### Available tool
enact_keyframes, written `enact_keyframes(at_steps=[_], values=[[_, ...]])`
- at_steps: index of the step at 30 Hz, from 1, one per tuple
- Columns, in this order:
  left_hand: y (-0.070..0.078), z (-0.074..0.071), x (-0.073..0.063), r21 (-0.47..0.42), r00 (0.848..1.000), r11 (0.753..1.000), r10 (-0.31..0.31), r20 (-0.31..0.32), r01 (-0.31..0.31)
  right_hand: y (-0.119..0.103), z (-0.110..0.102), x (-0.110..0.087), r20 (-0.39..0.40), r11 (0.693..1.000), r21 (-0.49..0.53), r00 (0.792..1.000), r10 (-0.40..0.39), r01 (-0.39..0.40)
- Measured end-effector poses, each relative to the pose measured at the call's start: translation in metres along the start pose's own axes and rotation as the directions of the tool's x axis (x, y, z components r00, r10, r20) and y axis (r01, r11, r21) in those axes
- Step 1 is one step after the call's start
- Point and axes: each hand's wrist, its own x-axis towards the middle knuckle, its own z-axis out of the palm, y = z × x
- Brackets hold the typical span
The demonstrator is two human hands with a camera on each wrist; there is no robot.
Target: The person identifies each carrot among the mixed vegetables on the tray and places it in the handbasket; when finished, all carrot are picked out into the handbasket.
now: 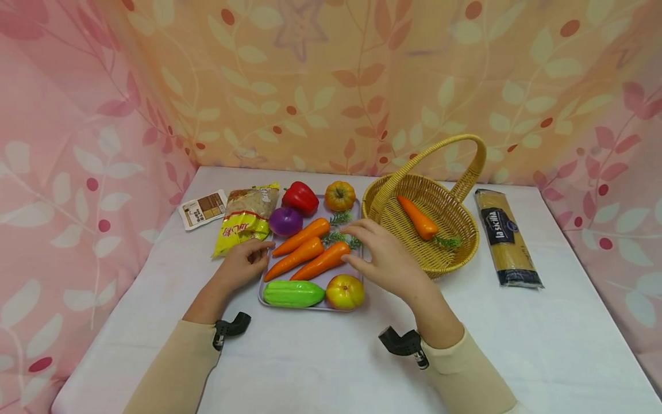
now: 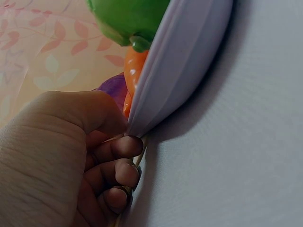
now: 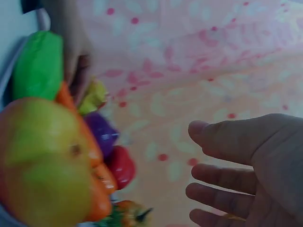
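A lilac tray [image 2: 189,61] holds three orange carrots [image 1: 293,260], a green cucumber-like vegetable [image 1: 292,293], a red-yellow peach-like fruit [image 1: 345,292], a purple onion-like vegetable [image 1: 286,222], a red bell pepper [image 1: 301,198] and a small orange pumpkin [image 1: 339,196]. At the tray's left side, my left hand [image 1: 243,264] pinches the rim between thumb and curled fingers. My right hand [image 1: 385,256] hovers over the tray's right edge, near the carrots' green tops, fingers spread and holding nothing. In the right wrist view its thumb and fingers are apart.
Right of the tray stands a wicker basket [image 1: 468,248] with a tall handle and one carrot [image 1: 418,218] inside. A spaghetti pack [image 1: 507,238] lies farther right. On the left are a yellow food bag [image 1: 248,213] and a flat brown-and-white packet [image 1: 203,210]. Patterned cloth walls surround the table.
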Motion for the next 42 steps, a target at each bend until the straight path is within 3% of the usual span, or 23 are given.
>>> enact_keyframes(at_steps=[8,20,31,42], values=[[0.000,0.000,-0.001,0.010,1.000,1.000,-0.008,0.011,0.007,0.026,0.047,0.014,0.146,0.994,-0.017,0.983,0.108,-0.106],[0.004,-0.001,-0.001,0.004,0.999,0.999,-0.038,0.019,0.037,0.042,0.068,0.016,0.184,0.976,-0.064,0.959,0.217,-0.209],[0.001,0.000,-0.001,0.000,1.000,1.000,-0.026,0.016,0.026,0.042,0.067,0.016,0.156,0.979,-0.077,0.967,0.201,-0.191],[0.000,0.000,-0.001,0.007,0.999,0.999,-0.032,0.013,0.032,0.015,0.035,0.012,0.048,0.992,-0.012,0.991,0.123,-0.123]])
